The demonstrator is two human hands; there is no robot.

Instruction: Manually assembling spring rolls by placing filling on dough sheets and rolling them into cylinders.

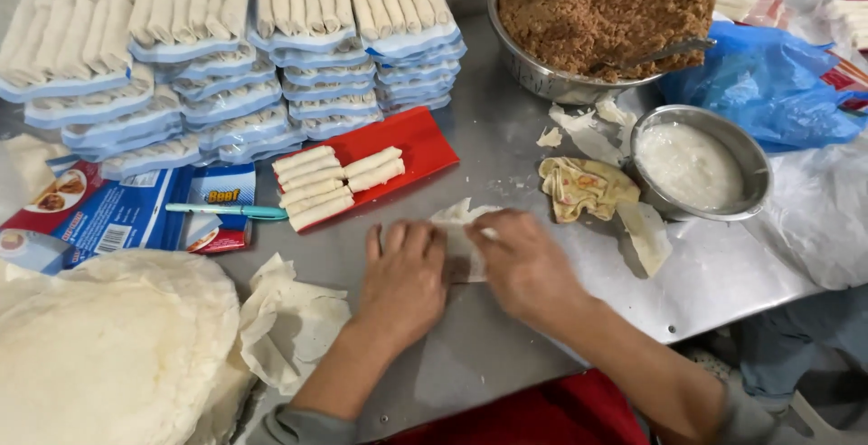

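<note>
Both hands on pale wrapper, near centre of steel table. Left hand flat, fingers together, pressing. Right hand curled, pinching its edge. Wrapper's corner points far; long axis unclear.

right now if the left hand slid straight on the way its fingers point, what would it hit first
Probably the red tray with finished rolls: the left hand points up the table toward it, with bare steel between. Depth is hard to judge.

Two bare hands, left hand and right hand. Forearms uncovered. Grey sleeves pushed up near elbows. Red garment at waist. No rings, no gloves.
</note>
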